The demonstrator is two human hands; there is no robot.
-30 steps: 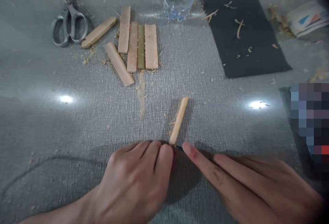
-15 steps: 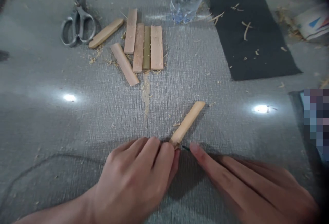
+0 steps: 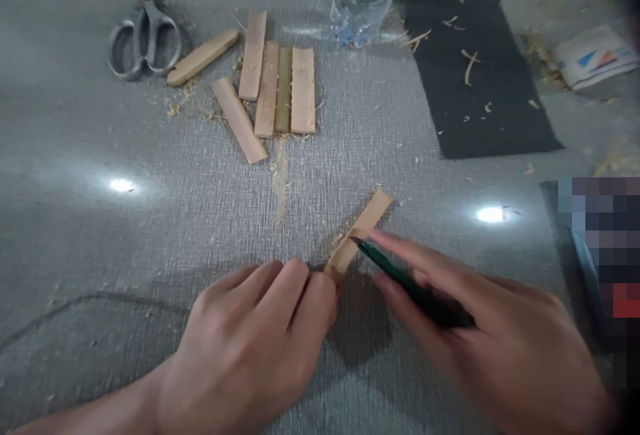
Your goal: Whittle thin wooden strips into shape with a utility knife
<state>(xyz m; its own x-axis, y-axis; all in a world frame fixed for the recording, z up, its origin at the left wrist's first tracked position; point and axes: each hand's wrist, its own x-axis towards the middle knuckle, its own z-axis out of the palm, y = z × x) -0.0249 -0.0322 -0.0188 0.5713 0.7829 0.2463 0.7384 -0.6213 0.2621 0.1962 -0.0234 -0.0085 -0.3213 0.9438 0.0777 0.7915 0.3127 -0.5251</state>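
Observation:
My left hand is closed round the near end of a flat wooden strip, which slants away to the upper right over the table. In my right hand is a green-handled carving knife, gripped between thumb and fingers. The knife's dark, short tip lies close over the strip's middle; whether it touches is hard to tell. My right index finger reaches to the strip's edge. Fingers cover the strip's near end. Pale shavings lie beside the strip.
Several wooden strips lie beyond my hands, near metal scissors. A clear plastic bottle stands at the back. Right of it lies a dark sheet with shavings, and a white packet. A blurred-out device sits at the right edge.
My right hand has moved up and left along the strip and turned, so the green knife now shows. The strip has rolled to another face. My left hand keeps its hold.

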